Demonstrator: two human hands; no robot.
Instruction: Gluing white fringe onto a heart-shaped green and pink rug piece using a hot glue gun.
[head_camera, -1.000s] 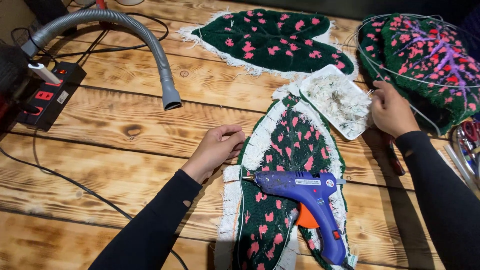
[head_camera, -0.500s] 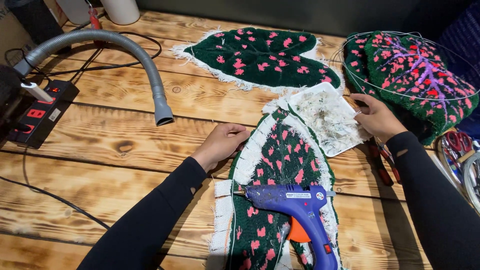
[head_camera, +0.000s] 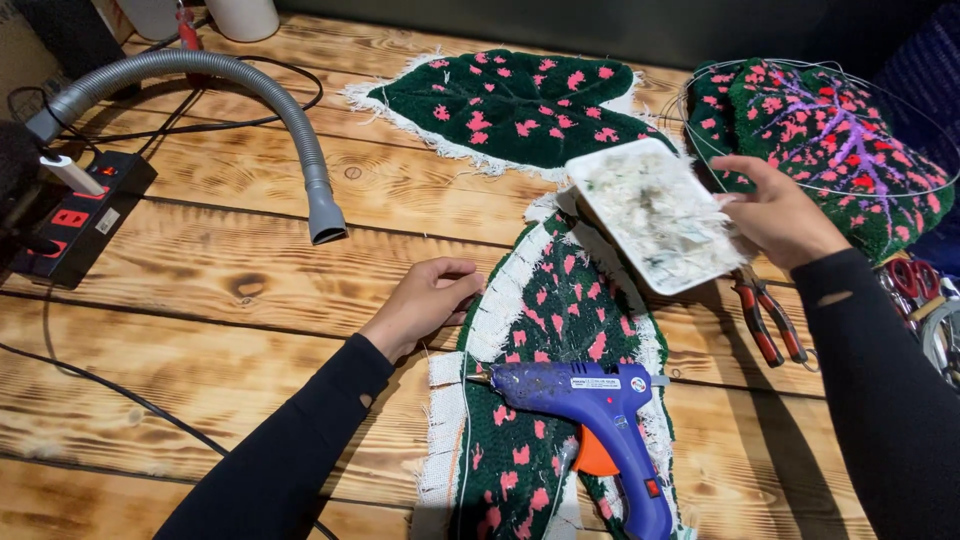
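My right hand (head_camera: 775, 215) holds a tilted white tray (head_camera: 655, 212) of pale fluff and yarn trimmings, its grip closed on the tray's right edge, so that the tray is lifted above the upper end of the leaf-shaped tufted piece (head_camera: 545, 340) lying in front of me on the wooden table (head_camera: 250, 300). That piece is dark green with pink flecks and a white cloth border. My left hand (head_camera: 425, 305) rests flat on the table, its fingertips touching the border's left edge, its grip loose and holding nothing. A blue glue gun (head_camera: 600, 415) lies across the lower half of the piece, nozzle to the left. A second green leaf piece (head_camera: 510, 100) lies further back, and a third with purple veins (head_camera: 835, 140) sits to the right behind the tray. Red-handled pliers (head_camera: 760, 315) lie just under the tray, and a grey hose (head_camera: 255, 110) curves down at the left.

I judge the step in hand to be moving the tray clear of the leaf piece; setting it down would call for a bare stretch of table and a level hold, lest the fluff slide out.
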